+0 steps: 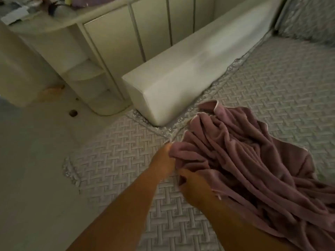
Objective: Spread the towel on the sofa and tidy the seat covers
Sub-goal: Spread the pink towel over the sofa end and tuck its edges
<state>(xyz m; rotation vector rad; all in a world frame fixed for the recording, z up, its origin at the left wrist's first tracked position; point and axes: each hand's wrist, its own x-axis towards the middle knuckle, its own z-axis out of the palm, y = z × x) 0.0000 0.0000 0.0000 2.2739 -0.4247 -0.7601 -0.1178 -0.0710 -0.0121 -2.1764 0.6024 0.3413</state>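
Gripping one rumpled mauve plush towel [241,156] along its near-left edge, two bare hands work close together: the left hand [164,163] is pinched closed on a fold of the cloth, and the right hand [194,186] seems curled around the edge just beside it, though blur hides the fingers. The towel lies heaped in deep folds, pale piping along its hem, on one grey quilted basket-weave seat cover [272,87], beside the single cream padded sofa armrest [181,75]. One cream curved cabinet [101,57] stands behind.
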